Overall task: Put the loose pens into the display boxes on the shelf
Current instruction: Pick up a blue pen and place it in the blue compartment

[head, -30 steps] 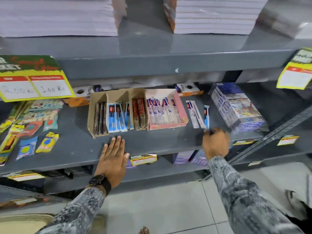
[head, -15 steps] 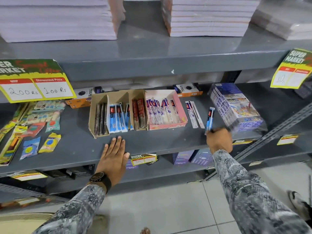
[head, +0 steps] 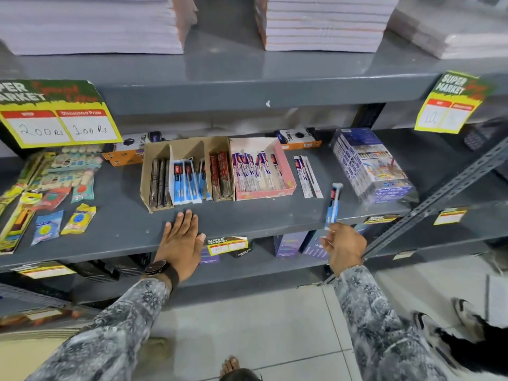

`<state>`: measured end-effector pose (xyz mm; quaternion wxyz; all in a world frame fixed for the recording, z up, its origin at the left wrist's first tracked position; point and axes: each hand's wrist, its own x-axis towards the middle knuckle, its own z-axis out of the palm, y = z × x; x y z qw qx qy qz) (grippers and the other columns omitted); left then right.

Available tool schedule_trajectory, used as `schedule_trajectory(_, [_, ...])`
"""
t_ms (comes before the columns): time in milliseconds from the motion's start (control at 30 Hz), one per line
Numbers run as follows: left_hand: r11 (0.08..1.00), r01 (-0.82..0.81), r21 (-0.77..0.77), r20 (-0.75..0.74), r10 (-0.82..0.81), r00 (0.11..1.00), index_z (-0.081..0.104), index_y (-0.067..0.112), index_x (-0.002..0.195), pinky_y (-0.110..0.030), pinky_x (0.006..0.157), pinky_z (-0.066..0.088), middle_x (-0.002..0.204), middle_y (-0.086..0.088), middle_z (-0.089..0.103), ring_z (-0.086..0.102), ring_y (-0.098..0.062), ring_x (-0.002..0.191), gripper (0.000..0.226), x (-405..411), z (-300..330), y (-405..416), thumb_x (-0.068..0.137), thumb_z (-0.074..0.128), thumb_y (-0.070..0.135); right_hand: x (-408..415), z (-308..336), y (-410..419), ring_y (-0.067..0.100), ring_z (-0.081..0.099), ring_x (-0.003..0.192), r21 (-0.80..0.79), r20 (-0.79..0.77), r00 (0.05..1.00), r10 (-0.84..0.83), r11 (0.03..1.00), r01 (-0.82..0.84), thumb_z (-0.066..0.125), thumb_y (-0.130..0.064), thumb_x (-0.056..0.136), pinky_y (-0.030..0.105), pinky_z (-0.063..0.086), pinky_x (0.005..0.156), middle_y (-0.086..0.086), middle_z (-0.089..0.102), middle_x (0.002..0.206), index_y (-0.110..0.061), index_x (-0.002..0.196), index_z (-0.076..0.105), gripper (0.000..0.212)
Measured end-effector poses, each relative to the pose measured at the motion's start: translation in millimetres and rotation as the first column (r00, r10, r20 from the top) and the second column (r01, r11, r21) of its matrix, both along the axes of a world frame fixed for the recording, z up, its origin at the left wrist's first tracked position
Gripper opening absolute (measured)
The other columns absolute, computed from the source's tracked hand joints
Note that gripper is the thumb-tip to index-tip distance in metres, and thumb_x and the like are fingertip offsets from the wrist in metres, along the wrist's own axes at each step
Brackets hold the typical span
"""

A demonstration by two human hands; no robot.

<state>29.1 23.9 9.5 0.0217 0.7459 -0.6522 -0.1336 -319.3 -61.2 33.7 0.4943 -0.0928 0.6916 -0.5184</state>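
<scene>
My right hand point(head: 343, 247) pinches the lower end of a blue packaged pen point(head: 332, 206), which stands upright above the front edge of the grey shelf point(head: 261, 215). Two white packaged pens point(head: 307, 176) lie loose on the shelf, right of the pink display box point(head: 287, 171). That box holds several white pens. Left of it, the brown cardboard display box point(head: 145, 177) has compartments with dark, blue and red pens. My left hand point(head: 182, 243) rests flat on the shelf's front edge below the brown box, fingers together, holding nothing.
A wrapped blue pack of boxes point(head: 368, 166) stands right of the loose pens. Packaged stationery items point(head: 52, 193) lie at the shelf's left. Orange boxes point(head: 299, 138) sit behind the display boxes. Price tags point(head: 57, 116) hang from the upper shelf. A slanted metal brace point(head: 445, 193) crosses at the right.
My right hand has lifted the blue pen off the shelf and drawn it toward me, past the front edge. My left hand stayed in place.
</scene>
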Motion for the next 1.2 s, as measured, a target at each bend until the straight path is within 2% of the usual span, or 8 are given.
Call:
schedule_trajectory(133, [0.981,-0.194,-0.019,-0.343,0.176,0.923,0.034,0.014,0.153,-0.041,0.124,0.013,0.163,-0.009,0.029,0.023,-0.023,0.151,0.054,-3.3,22.5,-6.3,0.104,0.039,0.037,17.4,31.6,13.0,0.023,0.057,0.059,-0.253,0.005,0.998,0.057,0.966,-0.054,0.058,0.004,0.087,0.031,0.053,0.052,0.01,0.065,0.074,-0.011,0.076,0.068,0.021])
schedule_trajectory(300, [0.886,-0.38,0.264,-0.944,0.319,0.089,0.061,0.01,0.127,-0.033,0.077,0.061,0.117,-0.016,0.072,0.075,-0.027,0.095,0.046,-13.1,70.1,-1.7,0.1,0.047,0.044,50.0,70.0,11.7,0.02,0.055,0.048,-0.288,-0.294,0.68,0.672,0.616,-0.733,0.064,0.01,0.089,0.027,0.052,0.047,0.007,0.068,0.06,-0.011,0.082,0.071,0.023])
schedule_trajectory(433, [0.869,-0.338,0.361,-0.932,0.339,-0.126,0.065,0.009,0.111,-0.037,0.074,0.063,0.111,-0.026,0.073,0.074,-0.035,0.098,0.031,-12.7,82.1,5.6,0.095,0.061,0.035,78.5,78.9,5.6,0.013,0.048,0.046,-0.102,-0.384,0.416,0.824,0.41,-0.906,0.069,0.008,0.088,0.024,0.042,0.045,0.005,0.066,0.059,-0.012,0.081,0.074,0.021])
schedule_trajectory(767, [0.831,-0.522,0.192,-0.97,0.241,0.027,0.076,0.013,0.098,-0.036,0.074,0.063,0.096,-0.018,0.075,0.074,-0.028,0.084,0.011,8.6,75.7,13.9,0.087,0.073,0.016,112.0,47.5,14.5,0.007,0.042,0.045,0.145,-0.459,0.194,0.867,0.289,-0.946,0.081,-0.006,0.082,0.02,0.036,0.045,-0.002,0.06,0.055,-0.017,0.073,0.078,0.014])
schedule_trajectory(833, [0.803,-0.596,0.012,-0.892,0.278,0.356,0.075,0.023,0.107,-0.042,0.088,0.059,0.105,-0.01,0.077,0.072,-0.029,0.099,0.019,21.0,59.4,14.0,0.093,0.067,0.032,126.0,37.0,19.8,0.01,0.041,0.042,0.145,-0.371,0.281,0.885,0.354,-0.924,0.08,-0.005,0.082,0.02,0.034,0.04,0.002,0.057,0.052,-0.014,0.073,0.077,0.013])
schedule_trajectory(933, [0.924,-0.354,-0.145,-0.407,0.271,0.873,0.053,0.016,0.142,-0.04,0.119,0.027,0.149,-0.014,0.051,0.041,-0.029,0.143,0.053,39.9,25.6,24.9,0.101,0.036,0.046,157.8,25.8,23.9,0.014,0.045,0.041,0.097,-0.245,0.463,0.852,0.497,-0.862,0.077,-0.001,0.083,0.02,0.04,0.037,0.007,0.055,0.053,-0.009,0.075,0.074,0.011])
schedule_trajectory(1067, [0.997,-0.069,-0.026,-0.117,0.065,0.991,0.018,0.011,0.157,-0.039,0.123,-0.009,0.167,-0.009,0.003,-0.006,-0.025,0.155,0.083,47.6,-0.4,36.3,0.088,-0.001,0.055,209.3,16.4,9.5,0.014,0.05,0.04,0.062,-0.122,0.651,0.749,0.66,-0.748,0.079,0.003,0.082,0.02,0.048,0.04,0.014,0.062,0.06,-0.001,0.076,0.073,0.01])
schedule_trajectory(1200, [0.998,-0.07,0.004,-0.114,0.07,0.991,0.015,0.011,0.157,-0.039,0.124,-0.007,0.168,-0.01,0.002,-0.007,-0.024,0.154,0.059,48.0,8.5,32.5,0.105,0.022,0.037,244.8,15.3,-6.4,0.021,0.069,0.059,-0.035,0.115,0.779,0.617,0.786,-0.617,0.077,0.01,0.082,0.032,0.061,0.06,0.024,0.073,0.09,0.012,0.101,0.07,0.02])
